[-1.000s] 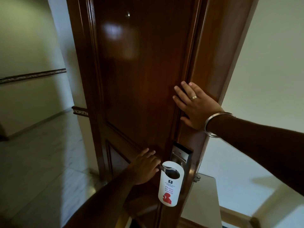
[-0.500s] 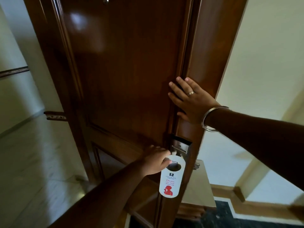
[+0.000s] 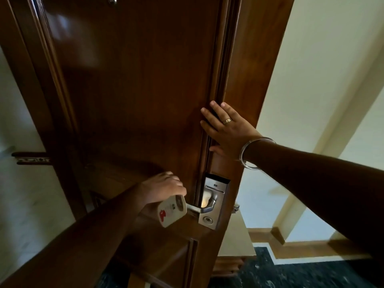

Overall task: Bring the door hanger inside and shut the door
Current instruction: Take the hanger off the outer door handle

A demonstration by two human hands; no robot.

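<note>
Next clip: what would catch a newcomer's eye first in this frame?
Most striking is the white door hanger with a red figure, gripped by the left hand at the free end of the silver door handle, low in the centre. Just above, the right hand, wearing a ring and a bangle, lies flat with fingers spread on the edge of the dark wooden door that fills the frame.

Pale cream walls (image 3: 324,65) are seen at three o'clock. A wooden skirting board (image 3: 299,249) is set along their foot at five o'clock, above dark speckled flooring (image 3: 295,275). A patterned dado rail (image 3: 31,158) is seen at nine o'clock.
</note>
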